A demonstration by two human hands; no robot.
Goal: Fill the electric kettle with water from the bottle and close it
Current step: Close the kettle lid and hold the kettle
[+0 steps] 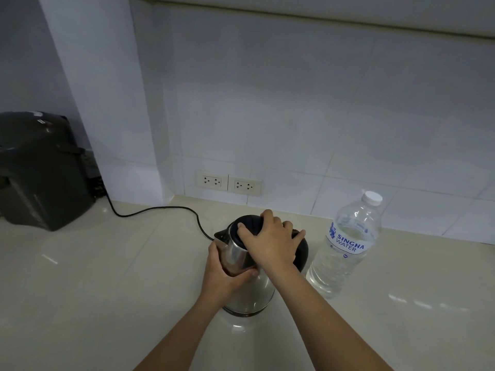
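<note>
Kettle (249, 287) upright mid-counter (107, 290): left hand (222, 274) grasps its steel body, right hand (270, 242) grips the black lid (247, 223) directly beneath; capped water bottle (345, 247) stands at the right hand's 3 o'clock, nearer it.

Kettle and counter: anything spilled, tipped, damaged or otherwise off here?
Nothing stands out. The kettle stands upright on the counter, left hand round its body, right hand on the black lid. The water bottle is upright and capped. No water shows on the counter.
</note>
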